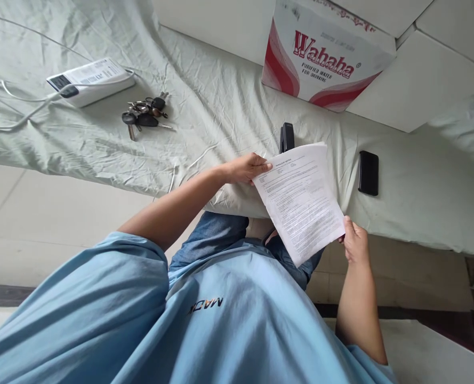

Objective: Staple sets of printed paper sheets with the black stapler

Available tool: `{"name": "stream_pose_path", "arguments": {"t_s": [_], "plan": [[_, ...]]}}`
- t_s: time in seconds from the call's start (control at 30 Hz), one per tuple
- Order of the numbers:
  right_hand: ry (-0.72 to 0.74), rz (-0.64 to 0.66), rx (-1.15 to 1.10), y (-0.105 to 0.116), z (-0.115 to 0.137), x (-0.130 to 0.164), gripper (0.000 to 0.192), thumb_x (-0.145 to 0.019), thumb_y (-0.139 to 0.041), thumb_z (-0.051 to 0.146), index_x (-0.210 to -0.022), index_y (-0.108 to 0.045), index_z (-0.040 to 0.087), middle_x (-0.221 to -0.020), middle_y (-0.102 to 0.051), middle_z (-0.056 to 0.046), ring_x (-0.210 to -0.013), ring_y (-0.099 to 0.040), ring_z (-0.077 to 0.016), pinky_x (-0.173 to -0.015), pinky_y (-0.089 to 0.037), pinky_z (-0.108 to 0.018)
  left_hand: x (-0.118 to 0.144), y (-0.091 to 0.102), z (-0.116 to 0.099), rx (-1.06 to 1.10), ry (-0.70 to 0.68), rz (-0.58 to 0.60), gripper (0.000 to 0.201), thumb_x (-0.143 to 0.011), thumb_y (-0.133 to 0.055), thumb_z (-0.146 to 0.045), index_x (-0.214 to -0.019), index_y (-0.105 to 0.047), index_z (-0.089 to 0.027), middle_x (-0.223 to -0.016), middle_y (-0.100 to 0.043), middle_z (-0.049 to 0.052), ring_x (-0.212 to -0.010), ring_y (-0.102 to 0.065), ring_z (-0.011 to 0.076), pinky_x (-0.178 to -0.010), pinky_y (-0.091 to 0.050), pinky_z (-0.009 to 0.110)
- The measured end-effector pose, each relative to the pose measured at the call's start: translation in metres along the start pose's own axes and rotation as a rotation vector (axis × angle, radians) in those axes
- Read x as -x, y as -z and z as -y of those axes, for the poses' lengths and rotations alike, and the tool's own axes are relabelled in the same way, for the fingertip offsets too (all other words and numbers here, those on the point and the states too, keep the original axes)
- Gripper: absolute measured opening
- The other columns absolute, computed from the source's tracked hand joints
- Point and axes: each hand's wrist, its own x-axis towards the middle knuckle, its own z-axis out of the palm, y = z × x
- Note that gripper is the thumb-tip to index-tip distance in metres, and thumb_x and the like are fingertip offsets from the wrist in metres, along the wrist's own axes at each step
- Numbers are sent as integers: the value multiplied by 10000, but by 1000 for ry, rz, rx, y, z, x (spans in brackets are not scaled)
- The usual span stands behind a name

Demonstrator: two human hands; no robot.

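Stretching across the upper two-thirds of the frame, a mattress under a wrinkled pale green sheet fills the scene, while the person's light blue shirt takes up the bottom. At top centre-right, a closed cardboard water carton printed "Wahaha" in red stands on the mattress edge against white panels; its contents cannot be seen. Held over the mattress edge at centre frame, a printed sheet of paper hangs tilted between both hands. From lower left, the left arm reaches up with a bent elbow, the left hand pinching the paper's upper left corner, thumb on top. From lower right, the right forearm rises nearly straight, the right hand curled closed around the paper's lower right edge. At upper left lies a white power bank with white cables trailing from it. Just right of it rests a bunch of keys. A black phone lies right of the paper, and a black stapler peeks from behind the paper's top edge.
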Motion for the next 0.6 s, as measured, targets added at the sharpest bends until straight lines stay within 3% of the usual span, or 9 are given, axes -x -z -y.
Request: {"name": "stream_pose_path", "arguments": {"t_s": [0.1,0.2,0.27,0.33,0.37,0.43,0.5,0.6], "plan": [[176,-143,251,20,10,-18,772,-856,-743,996,-807,-790,226,-637,-738,-33,-573,-608,-179,-613,-520,-337,-10,-6,-8,-119,-13,25,381,-927,-990,-447,-706,-815,-191,-648,-685,73,-513,-636,183,-538,-572,344],[353,-263,264,22,31,-42,701,-938,-740,904,-1056,-856,222,-899,-873,-92,-789,-770,-237,-807,-638,-398,-21,-16,-19,-220,-107,153,399,-997,-879,-539,-782,-860,-203,-699,-728,85,-562,-659,178,-525,-538,299],[420,-128,131,10,50,-59,684,-916,-814,865,-1216,-850,252,-1083,-904,-108,-1006,-849,-288,-891,-692,-440,-26,-22,-27,-261,-125,209,413,-1022,-819,-575,-853,-869,-201,-747,-755,78,-609,-681,169,-526,-525,267],[452,94,-44,-10,70,-74,723,-857,-918,827,-1342,-819,301,-1277,-899,-114,-1234,-856,-329,-1019,-720,-488,-29,-27,-35,-318,-85,237,392,-1049,-777,-546,-899,-846,-190,-802,-774,68,-663,-699,163,-559,-540,256],[462,179,-108,-21,78,-82,745,-836,-937,833,-1360,-814,317,-1288,-899,-107,-1258,-857,-342,-1056,-722,-507,-30,-30,-39,-348,-58,246,373,-1067,-755,-514,-907,-827,-185,-824,-777,64,-680,-701,159,-580,-549,258],[457,306,-143,-42,92,-97,724,-831,-941,839,-1330,-836,325,-1184,-909,-75,-1189,-877,-352,-1042,-733,-509,-32,-32,-43,-398,-10,265,332,-1100,-710,-449,-920,-795,-183,-853,-777,55,-690,-693,150,-613,-553,267],[451,328,-117,-60,100,-112,623,-856,-924,832,-1187,-878,307,-1032,-899,-45,-1067,-887,-343,-962,-745,-489,-33,-32,-44,-442,8,249,328,-1110,-690,-407,-875,-757,-188,-816,-742,37,-657,-652,137,-617,-521,277],[429,359,-86,-82,100,-132,515,-870,-934,779,-989,-883,281,-894,-867,-38,-942,-869,-332,-837,-737,-475,-38,-26,-39,-572,-57,84,304,-1066,-730,-311,-787,-689,-196,-741,-655,1,-648,-576,124,-650,-472,297]]}}
